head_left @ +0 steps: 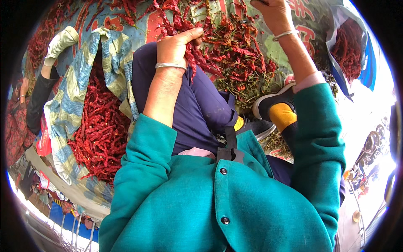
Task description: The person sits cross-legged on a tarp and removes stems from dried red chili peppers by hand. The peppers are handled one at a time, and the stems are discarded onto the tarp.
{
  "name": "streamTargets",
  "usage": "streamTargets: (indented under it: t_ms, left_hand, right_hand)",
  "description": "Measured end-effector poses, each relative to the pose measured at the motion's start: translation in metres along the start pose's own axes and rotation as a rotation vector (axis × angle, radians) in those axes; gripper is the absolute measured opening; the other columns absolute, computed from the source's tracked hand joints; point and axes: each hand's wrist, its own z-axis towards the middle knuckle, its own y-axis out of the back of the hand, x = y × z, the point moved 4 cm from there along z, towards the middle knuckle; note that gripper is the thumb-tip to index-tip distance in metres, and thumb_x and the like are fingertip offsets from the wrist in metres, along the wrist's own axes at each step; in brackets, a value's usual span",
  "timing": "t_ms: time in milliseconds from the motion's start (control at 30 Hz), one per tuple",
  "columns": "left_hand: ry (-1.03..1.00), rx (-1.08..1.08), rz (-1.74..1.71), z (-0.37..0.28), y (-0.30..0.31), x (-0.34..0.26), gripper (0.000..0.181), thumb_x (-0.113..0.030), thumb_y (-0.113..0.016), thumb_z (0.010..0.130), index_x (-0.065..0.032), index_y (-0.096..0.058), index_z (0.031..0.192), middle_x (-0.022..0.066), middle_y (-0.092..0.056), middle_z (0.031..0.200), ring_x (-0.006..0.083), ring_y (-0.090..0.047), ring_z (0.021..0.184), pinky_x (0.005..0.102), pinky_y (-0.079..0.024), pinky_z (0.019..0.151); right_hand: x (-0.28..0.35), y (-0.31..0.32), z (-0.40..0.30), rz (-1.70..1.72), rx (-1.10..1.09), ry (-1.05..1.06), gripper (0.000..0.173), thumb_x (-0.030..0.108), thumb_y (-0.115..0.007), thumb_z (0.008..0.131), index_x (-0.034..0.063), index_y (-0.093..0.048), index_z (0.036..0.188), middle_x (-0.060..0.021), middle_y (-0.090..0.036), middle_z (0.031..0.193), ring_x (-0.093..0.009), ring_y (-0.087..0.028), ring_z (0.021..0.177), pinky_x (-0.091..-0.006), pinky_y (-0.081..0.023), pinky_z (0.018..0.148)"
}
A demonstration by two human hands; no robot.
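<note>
Dried red chillies point(239, 60) lie spread over a printed sheet in front of me. My left hand point(176, 45) is closed round a bunch of dried chillies point(195, 60) above my knee, its thumb pointing right. My right hand point(274, 14) reaches to the top edge, where its fingers are partly cut off; something dark shows at the fingertips, and whether they hold it is unclear. Loose stems point(248, 91) are mixed among the chillies near my shoes. On the left, an open woven sack point(72, 94) is filled with red chillies point(100, 129).
A second open sack point(333, 47) of chillies stands at the upper right. A co-worker's gloved hand point(63, 42) is near the woven sack, and another person point(17, 132) sits at the far left. A red plastic bag point(44, 141) lies beside the sack.
</note>
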Motion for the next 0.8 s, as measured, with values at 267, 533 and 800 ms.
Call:
streamTargets:
  t_ms: [267,533,800]
  left_hand:
    - [-0.015,-0.099,-0.168,-0.005,-0.001,-0.005,0.016,0.0,-0.066,0.073,0.0017,-0.061,0.088,0.012,-0.063,0.077,0.0201,-0.061,0.066,0.0298,-0.05,0.061]
    - [-0.1,-0.138,-0.201,0.002,0.006,-0.006,0.011,-0.004,-0.07,0.072,0.0011,-0.061,0.078,0.009,-0.061,0.07,0.0172,-0.058,0.061,0.0277,-0.047,0.057]
    - [-0.1,-0.206,0.153,-0.002,0.011,-0.002,0.015,-0.003,-0.071,0.07,0.0011,-0.064,0.082,0.0095,-0.064,0.078,0.0165,-0.061,0.068,0.0285,-0.049,0.063]
  right_hand:
    - [0.042,-0.082,-0.02,-0.478,0.443,0.414,0.021,0.011,-0.06,0.072,0.0078,-0.058,0.092,-0.0104,-0.06,0.079,-0.027,-0.061,0.071,-0.0335,-0.051,0.063]
    - [0.062,-0.121,-0.021,-0.605,0.439,0.72,0.029,0.006,-0.056,0.071,0.0144,-0.057,0.098,-0.0052,-0.057,0.091,-0.023,-0.056,0.093,-0.0344,-0.048,0.078]
    - [0.056,-0.049,-0.017,0.444,0.439,-0.116,0.01,0.008,-0.063,0.074,0.0038,-0.064,0.083,-0.0082,-0.06,0.066,-0.013,-0.058,0.062,-0.0284,-0.048,0.057]
